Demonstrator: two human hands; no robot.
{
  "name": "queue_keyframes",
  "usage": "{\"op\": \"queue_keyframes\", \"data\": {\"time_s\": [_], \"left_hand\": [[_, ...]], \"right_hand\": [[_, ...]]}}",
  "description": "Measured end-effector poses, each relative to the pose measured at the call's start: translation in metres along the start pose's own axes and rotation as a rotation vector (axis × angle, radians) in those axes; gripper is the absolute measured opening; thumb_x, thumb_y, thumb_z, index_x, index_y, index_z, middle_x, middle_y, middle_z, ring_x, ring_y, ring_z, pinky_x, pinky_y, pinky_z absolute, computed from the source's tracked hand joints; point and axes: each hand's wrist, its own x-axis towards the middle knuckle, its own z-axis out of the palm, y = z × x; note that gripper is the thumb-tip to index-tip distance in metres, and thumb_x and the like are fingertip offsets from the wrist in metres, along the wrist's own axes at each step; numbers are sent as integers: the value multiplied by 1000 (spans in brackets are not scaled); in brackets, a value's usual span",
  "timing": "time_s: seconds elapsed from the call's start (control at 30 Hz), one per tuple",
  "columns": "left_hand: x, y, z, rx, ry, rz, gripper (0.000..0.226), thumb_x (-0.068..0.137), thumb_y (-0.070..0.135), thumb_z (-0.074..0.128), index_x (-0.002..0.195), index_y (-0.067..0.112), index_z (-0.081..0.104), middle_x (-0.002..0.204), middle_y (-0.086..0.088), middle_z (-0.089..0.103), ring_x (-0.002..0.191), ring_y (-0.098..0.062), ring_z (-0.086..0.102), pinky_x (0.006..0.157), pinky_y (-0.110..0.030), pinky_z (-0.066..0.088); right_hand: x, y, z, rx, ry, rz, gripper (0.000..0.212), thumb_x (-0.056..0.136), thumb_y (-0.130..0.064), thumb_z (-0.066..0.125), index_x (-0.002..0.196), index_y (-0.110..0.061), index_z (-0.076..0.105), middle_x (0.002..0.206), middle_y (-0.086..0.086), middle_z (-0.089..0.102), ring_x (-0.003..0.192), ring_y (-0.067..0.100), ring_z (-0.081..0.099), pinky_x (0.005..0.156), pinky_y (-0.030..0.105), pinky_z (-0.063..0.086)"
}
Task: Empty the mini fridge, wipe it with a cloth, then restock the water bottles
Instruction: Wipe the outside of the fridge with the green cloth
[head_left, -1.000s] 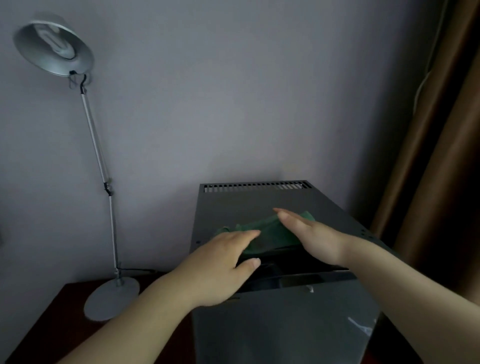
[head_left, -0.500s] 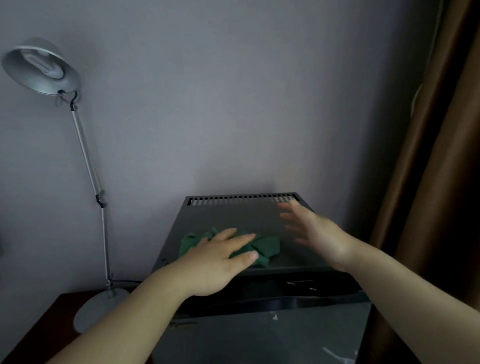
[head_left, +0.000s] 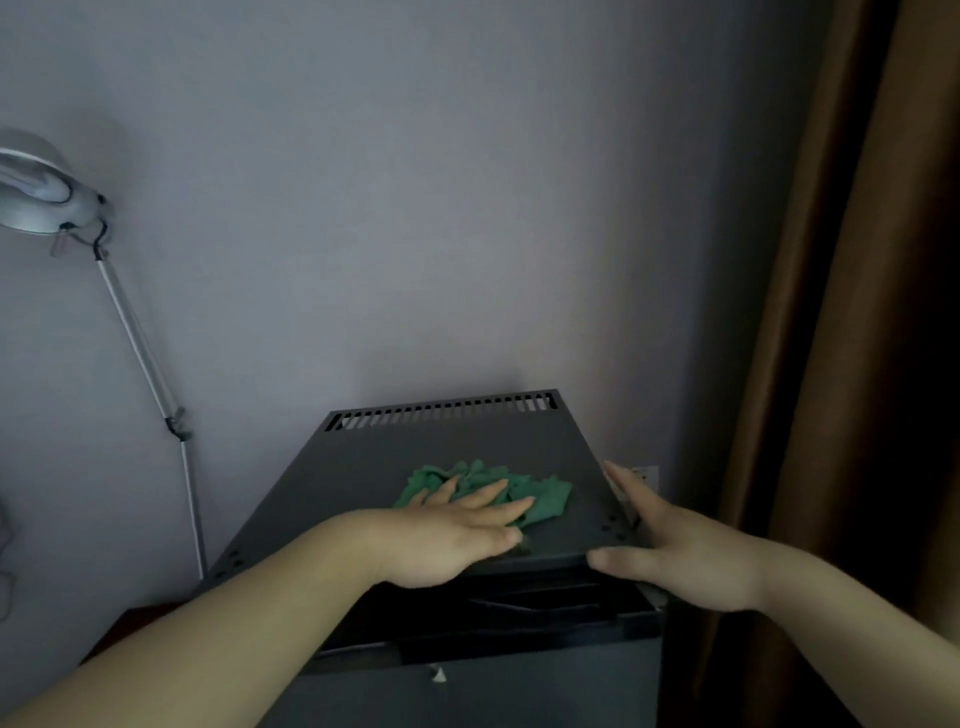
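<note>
The wiping stage looks to be in hand, at least for the outside. The left hand (head_left: 441, 535) lies flat, fingers straight and spread, pressing the green cloth (head_left: 540, 499) down on the top panel of the mini fridge (head_left: 441, 447). The right hand (head_left: 675, 551) grips nothing. Its fingers run straight along the panel's right edge and its thumb lies against the front corner, apparently bracing the cabinet.

No water bottles are in view, and the inside of the fridge is hidden below both hands. So I cannot tell whether it has been emptied or its interior wiped. Restocking appears to be still ahead.

The cloth is a small crumpled rag, bunched in soft folds. It sits partly under the left fingers and spills out beyond the fingertips towards the right hand. The fridge top is dark grey and matte, with a row of vent slots along the rear edge, well beyond both hands. A dark gap shows just beneath the wrists, above the door.
</note>
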Motion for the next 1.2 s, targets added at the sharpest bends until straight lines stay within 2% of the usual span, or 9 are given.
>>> {"op": "queue_keyframes", "data": {"time_s": [0.17,0.23,0.4,0.5,0.7,0.83,1.03,1.13,1.2], "left_hand": [[59,27,-12,20,5,40,51,100,69,7,149,63,-3,163,23,-17,151,-23,-22,124,-51,-10],[86,32,-19,20,21,25,53,98,70,6,150,62,-2,164,23,-15,152,-23,-20,124,-51,-9],[139,16,-37,50,65,-57,77,78,88,2,150,60,-4,165,19,-13,154,-23,-16,125,-51,-4],[141,2,-43,44,80,-111,99,64,99,3,153,56,-3,167,15,-12,154,-22,-15,125,-50,-4],[86,-14,-27,32,93,-184,69,94,78,21,154,55,-2,167,14,-11,155,-23,-13,126,-47,-3],[48,-23,-8,36,73,-142,65,90,81,15,148,64,-8,165,21,-15,153,-21,-19,125,-48,-5],[73,-27,-22,60,34,-64,53,100,68,13,148,63,-8,164,22,-18,152,-23,-22,124,-51,-7],[115,-25,-37,103,32,-30,66,91,77,11,152,59,-5,164,21,-16,153,-25,-19,124,-53,-5],[140,-23,-47,138,34,-10,72,86,82,12,152,58,-6,165,19,-16,154,-28,-17,123,-55,-5]], "right_hand": [[0,35,-10,163,37,-7,131,60,-84,72,155,-43,-9,135,-47,30,116,-34,33,99,2,29],[5,47,-17,214,42,-9,121,68,-76,73,154,-43,-5,126,-50,31,109,-38,34,92,-4,30],[27,54,-23,208,66,-5,125,60,-86,71,157,-47,4,161,-21,23,145,-3,26,122,31,23],[40,50,-21,216,44,-51,113,71,-73,73,157,-46,6,160,-23,21,144,-4,24,118,23,22],[68,35,-23,52,7,-43,128,59,-92,65,158,-43,1,167,-19,4,151,3,13,125,39,19],[82,22,-21,18,51,-70,125,60,-98,52,158,-43,-2,168,-14,-1,153,6,6,126,41,14],[92,19,-21,198,95,-124,121,65,-92,59,156,-47,-7,163,-24,13,148,-3,19,124,37,22],[87,21,-25,180,76,-77,114,71,-82,64,151,-53,-11,150,-38,16,134,-20,24,111,16,28],[83,22,-28,124,83,-15,124,65,-87,65,153,-49,-15,153,-32,12,140,-10,22,113,20,27]]}}
